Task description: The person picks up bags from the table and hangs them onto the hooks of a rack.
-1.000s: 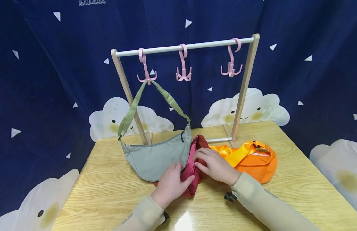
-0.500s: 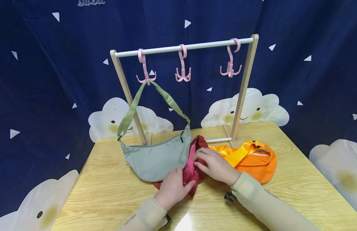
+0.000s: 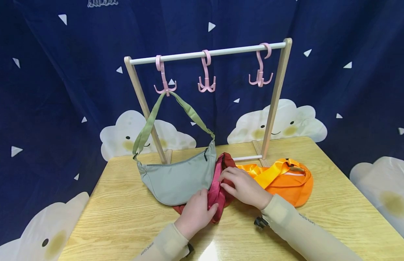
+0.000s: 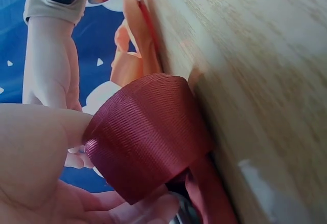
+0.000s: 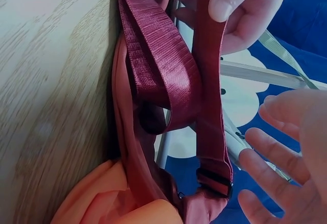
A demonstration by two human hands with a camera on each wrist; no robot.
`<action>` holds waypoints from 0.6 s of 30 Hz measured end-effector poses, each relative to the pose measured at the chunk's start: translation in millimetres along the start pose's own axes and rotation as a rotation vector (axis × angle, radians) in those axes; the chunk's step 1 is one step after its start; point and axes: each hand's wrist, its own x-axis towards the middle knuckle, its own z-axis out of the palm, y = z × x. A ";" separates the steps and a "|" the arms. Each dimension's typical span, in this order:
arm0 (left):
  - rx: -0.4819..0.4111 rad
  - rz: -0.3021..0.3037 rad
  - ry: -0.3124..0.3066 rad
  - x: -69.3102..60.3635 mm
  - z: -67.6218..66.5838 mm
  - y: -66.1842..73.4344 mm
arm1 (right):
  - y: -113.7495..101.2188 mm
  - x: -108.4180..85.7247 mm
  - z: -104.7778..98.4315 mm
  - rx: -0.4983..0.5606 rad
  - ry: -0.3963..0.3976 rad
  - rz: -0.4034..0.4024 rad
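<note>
A dark red bag (image 3: pixel 226 160) lies on the table, partly behind the grey-green bag (image 3: pixel 180 181) and both hands. Its wine-red webbing strap (image 5: pixel 161 55) is looped over on itself, with a buckle (image 5: pixel 214 182) at one end. My left hand (image 3: pixel 195 214) pinches this strap between thumb and fingers, as the left wrist view also shows. Over the red bag hovers my right hand (image 3: pixel 245 186). In the right wrist view its fingers (image 5: pixel 273 150) are spread and relaxed, apart from the strap. The grey-green bag hangs by its green strap (image 3: pixel 149 125) from the left pink hook (image 3: pixel 166 87).
An orange bag (image 3: pixel 291 188) with a bright orange strap (image 3: pixel 268 175) lies right of the red one. Behind stands a wooden rack with a white rail (image 3: pixel 189 55). A middle hook (image 3: pixel 206 85) and a right hook (image 3: pixel 260 78) hang there too.
My left hand has shifted slightly right along the red strap, and its thumb has moved a little. The right hand stays in place. The bags look nearly unchanged.
</note>
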 end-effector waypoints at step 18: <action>-0.041 0.065 0.114 -4.9 -19.6 2.5 | 4.0 -3.3 -0.9 0.018 0.006 0.040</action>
